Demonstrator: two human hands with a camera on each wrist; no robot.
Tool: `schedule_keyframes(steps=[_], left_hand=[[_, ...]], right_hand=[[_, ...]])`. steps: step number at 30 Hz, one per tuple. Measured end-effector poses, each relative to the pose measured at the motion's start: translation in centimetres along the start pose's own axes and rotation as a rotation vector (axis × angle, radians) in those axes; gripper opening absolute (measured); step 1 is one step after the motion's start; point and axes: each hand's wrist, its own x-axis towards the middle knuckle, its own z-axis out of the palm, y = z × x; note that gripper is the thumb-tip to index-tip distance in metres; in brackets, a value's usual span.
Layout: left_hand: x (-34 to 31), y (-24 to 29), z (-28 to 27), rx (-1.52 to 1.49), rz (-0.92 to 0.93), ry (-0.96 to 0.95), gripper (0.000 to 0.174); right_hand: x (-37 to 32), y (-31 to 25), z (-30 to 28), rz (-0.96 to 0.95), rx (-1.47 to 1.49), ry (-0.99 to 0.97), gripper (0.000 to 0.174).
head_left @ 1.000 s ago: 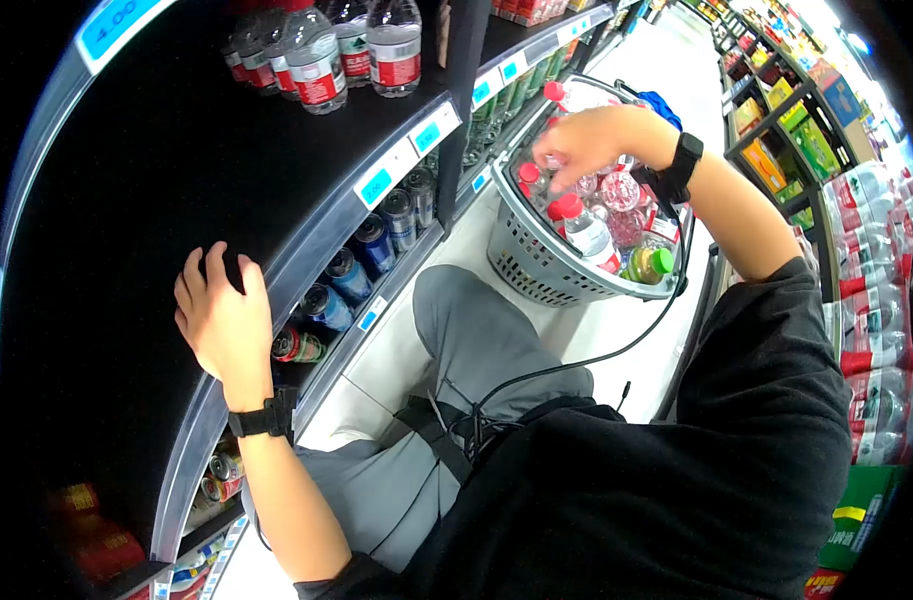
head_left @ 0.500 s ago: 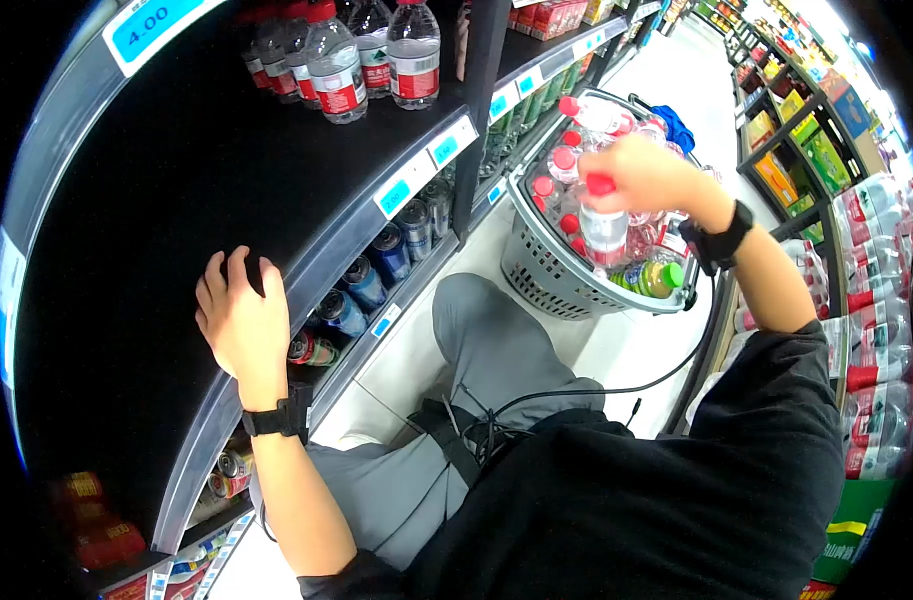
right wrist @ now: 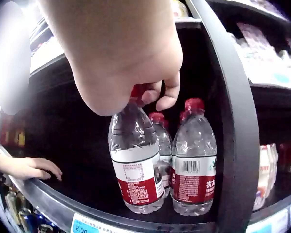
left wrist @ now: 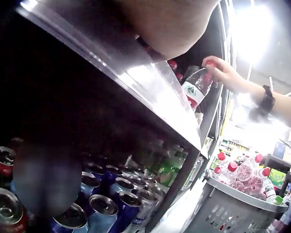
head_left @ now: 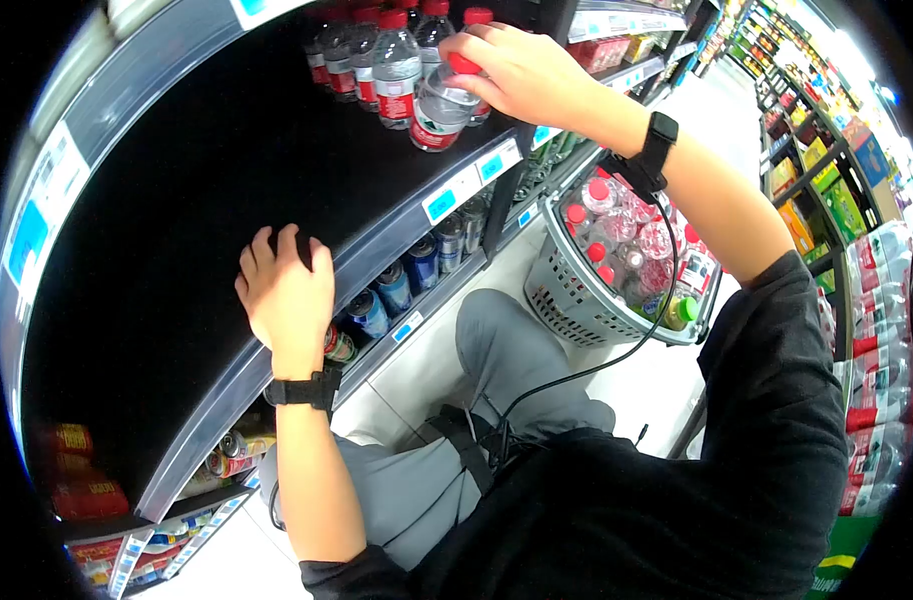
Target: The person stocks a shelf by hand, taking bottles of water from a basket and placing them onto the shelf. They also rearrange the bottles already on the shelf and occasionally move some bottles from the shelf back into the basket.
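My right hand (head_left: pixel 512 75) pinches the red cap of a clear water bottle (head_left: pixel 440 112) with a red and white label, at the front of the dark shelf. In the right wrist view this water bottle (right wrist: pixel 136 165) stands close beside another bottle (right wrist: pixel 194 160) near the shelf's front edge. Several more such bottles (head_left: pixel 397 75) are grouped behind it. My left hand (head_left: pixel 289 295) rests on the shelf's front part with fingers spread, holding nothing. A grey basket (head_left: pixel 557 290) full of red-capped bottles sits on the floor below my right arm.
Drink cans (head_left: pixel 395 288) line the shelf below. Price tags (head_left: pixel 442 206) run along the shelf edge. Across the aisle stand packs of bottled water (head_left: pixel 877 370). A black cable (head_left: pixel 577 375) runs from my waist to my right wrist.
My right hand has moved from the basket up to the shelf, carrying a water bottle by its cap and bringing it to the other bottles. The left hand stays on the shelf.
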Motion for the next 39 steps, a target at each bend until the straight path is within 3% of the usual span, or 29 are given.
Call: schedule_keyframes(steps=[3,4,7,12,14,17,21,25,27,29,31,33,35,39], left_hand=[[0.0,0.0,0.0,-0.010,-0.015,-0.004,0.033],[0.1,0.0,0.0,-0.021,-0.011,-0.005,0.033],[0.1,0.0,0.0,-0.022,-0.002,-0.005,0.033],[0.2,0.0,0.2,-0.002,0.013,0.031,0.031],[0.2,0.1,0.2,0.016,0.015,0.042,0.031],[0.2,0.1,0.1,0.031,0.033,0.055,0.030],[0.1,0.1,0.2,0.055,0.039,0.048,0.031],[0.0,-0.2,0.6,0.044,0.041,0.036,0.031],[0.1,-0.3,0.6,0.056,0.040,0.017,0.031],[0.1,-0.1,0.4,0.059,0.035,-0.008,0.032],[0.2,-0.2,0.5,0.066,0.037,-0.020,0.033],[0.2,-0.1,0.3,0.086,0.034,-0.041,0.034],[0.2,-0.1,0.1,0.072,0.031,-0.060,0.034],[0.3,0.1,-0.1,0.080,0.015,-0.104,0.035]], right_hand=[[1.2,1.2,2.0,0.033,-0.042,0.038,0.035],[1.4,2.3,3.6,0.038,0.010,0.017,0.045],[2.3,1.6,1.8,0.188,0.175,-0.114,0.035],[2.2,1.8,4.0,0.211,0.131,-0.019,0.036],[2.2,1.3,4.6,0.217,0.006,-0.040,0.060],[2.1,1.4,4.8,0.213,0.052,-0.075,0.071],[1.9,1.3,5.2,0.237,0.062,-0.060,0.071],[1.0,0.5,3.7,0.130,0.032,0.053,0.069],[-0.1,0.2,1.9,0.081,0.020,0.145,0.063],[-2.6,1.8,0.1,-0.115,-0.009,0.204,0.038],[-6.1,3.3,-1.4,-0.141,-0.097,0.018,0.027],[-10.1,5.2,-2.6,-0.020,-0.071,-0.284,0.027],[-14.2,6.7,-3.2,0.232,-0.158,-0.497,0.031],[-20.6,8.7,-4.3,0.395,-0.123,-0.633,0.037]])
